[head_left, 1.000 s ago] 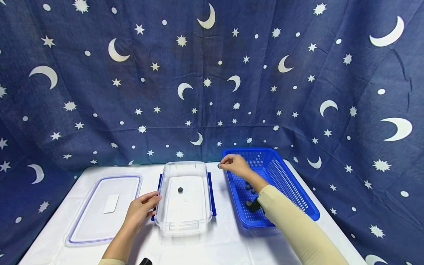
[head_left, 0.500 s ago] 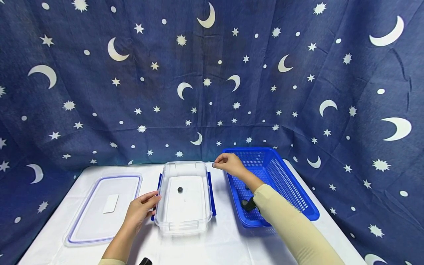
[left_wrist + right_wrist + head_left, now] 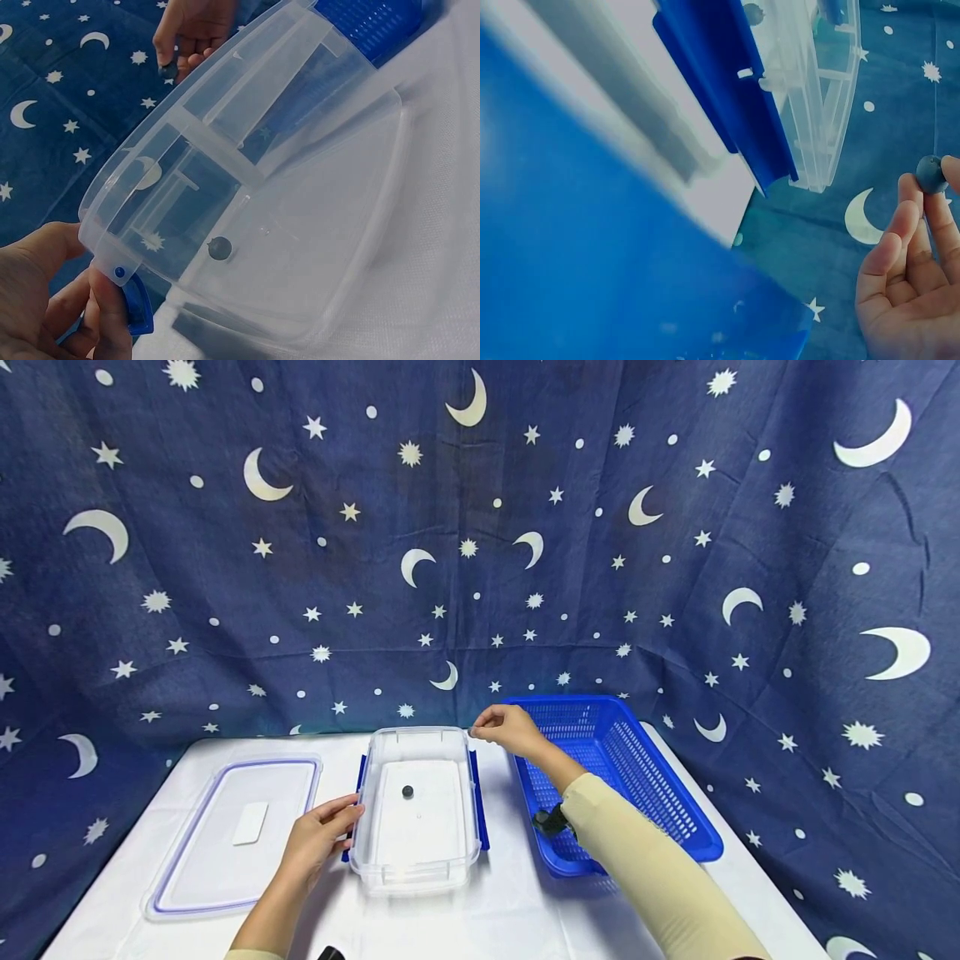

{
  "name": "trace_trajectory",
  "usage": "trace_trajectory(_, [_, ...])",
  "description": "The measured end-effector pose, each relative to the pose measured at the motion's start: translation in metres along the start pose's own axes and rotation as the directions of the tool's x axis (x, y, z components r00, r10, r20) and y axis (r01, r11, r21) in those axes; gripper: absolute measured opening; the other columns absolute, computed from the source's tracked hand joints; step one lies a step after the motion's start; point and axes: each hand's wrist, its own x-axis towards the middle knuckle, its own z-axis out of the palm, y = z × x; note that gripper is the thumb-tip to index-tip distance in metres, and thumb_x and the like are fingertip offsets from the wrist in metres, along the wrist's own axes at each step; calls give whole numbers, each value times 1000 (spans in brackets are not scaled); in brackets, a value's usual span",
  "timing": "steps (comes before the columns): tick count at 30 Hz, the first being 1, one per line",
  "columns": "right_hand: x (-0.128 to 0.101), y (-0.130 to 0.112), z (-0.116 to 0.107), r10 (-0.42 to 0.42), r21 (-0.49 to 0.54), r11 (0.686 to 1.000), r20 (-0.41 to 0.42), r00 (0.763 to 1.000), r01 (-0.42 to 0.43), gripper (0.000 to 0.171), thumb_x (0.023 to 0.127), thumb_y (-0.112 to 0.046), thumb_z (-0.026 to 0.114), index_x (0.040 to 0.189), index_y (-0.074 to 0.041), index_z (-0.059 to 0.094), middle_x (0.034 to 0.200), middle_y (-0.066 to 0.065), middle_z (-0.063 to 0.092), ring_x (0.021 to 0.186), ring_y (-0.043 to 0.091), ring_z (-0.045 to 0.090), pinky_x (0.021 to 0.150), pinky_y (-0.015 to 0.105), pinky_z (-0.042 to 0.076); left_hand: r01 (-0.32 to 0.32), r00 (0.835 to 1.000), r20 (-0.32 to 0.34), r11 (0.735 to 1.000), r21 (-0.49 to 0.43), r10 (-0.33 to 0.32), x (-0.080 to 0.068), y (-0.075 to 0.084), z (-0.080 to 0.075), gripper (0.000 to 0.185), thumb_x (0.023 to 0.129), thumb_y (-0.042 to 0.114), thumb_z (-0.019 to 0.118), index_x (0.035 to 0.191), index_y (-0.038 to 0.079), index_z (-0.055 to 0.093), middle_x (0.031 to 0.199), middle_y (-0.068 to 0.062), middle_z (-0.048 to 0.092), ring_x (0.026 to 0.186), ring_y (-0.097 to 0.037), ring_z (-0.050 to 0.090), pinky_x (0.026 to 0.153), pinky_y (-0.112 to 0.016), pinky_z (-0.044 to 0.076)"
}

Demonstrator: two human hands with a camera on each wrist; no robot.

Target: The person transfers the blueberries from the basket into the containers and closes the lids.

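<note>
My right hand (image 3: 512, 729) pinches a blueberry (image 3: 931, 175) between thumb and fingertips, just above the back right corner of the clear plastic food container (image 3: 417, 877). Inside that container a single blueberry (image 3: 408, 792) lies on the floor, also visible as a dark round blueberry (image 3: 220, 248) in the left wrist view. At the container's left side my left hand (image 3: 318, 835) holds the wall, thumb at the rim and fingers by the blue latch (image 3: 138, 304). The container has a second blue latch (image 3: 479, 802) along its right side, hanging down.
A blue plastic basket (image 3: 660, 777) stands to the right, partly under my right forearm. To the left lies the clear lid (image 3: 202, 860) with a white label (image 3: 251, 822). A star-and-moon curtain (image 3: 465, 593) hangs behind the white-covered table (image 3: 480, 927).
My right hand has moved left with its blueberry, from over the basket's left rim to the container's back right corner. The left hand keeps its hold in the same spot.
</note>
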Motion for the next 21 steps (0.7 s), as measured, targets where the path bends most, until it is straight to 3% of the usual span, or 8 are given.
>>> trace_trajectory(6, [4,-2,9,-3,45,999,13,1000,3,14,88,-21,74,94,-9,72,86,9,71,78,18,60,65,24,50,5,1000,3,1000,-5,-5,0,-1,0,55,90,30,73,134,1,58,95,8,65,83,-4,59,65,-16,56])
trace_trajectory(10, [5,-5,15,-12,74,997,15,1000,11,12,88,-19,74,94,-9,71,91,14,71,80,22,61,67,26,51,5,1000,3,1000,-6,-5,-1,-1,0,55,90,29,73,134,0,58,95,9,65,83,-4,59,65,-16,56])
trace_trajectory(18, [8,-13,24,2,105,994,16,1000,-3,13,87,-18,74,94,-7,72,81,0,69,85,29,65,66,24,50,6,1000,-2,1000,-10,-6,0,-1,1,53,91,28,72,134,0,58,92,8,65,81,-4,59,64,-16,56])
trace_trajectory(21, [12,-14,29,2,118,993,22,1000,-5,13,87,-18,74,94,-7,73,80,-1,69,82,27,65,69,30,53,5,1000,-1,1000,-13,-5,1,-2,1,53,91,27,72,134,0,58,92,9,65,81,-3,58,64,-16,56])
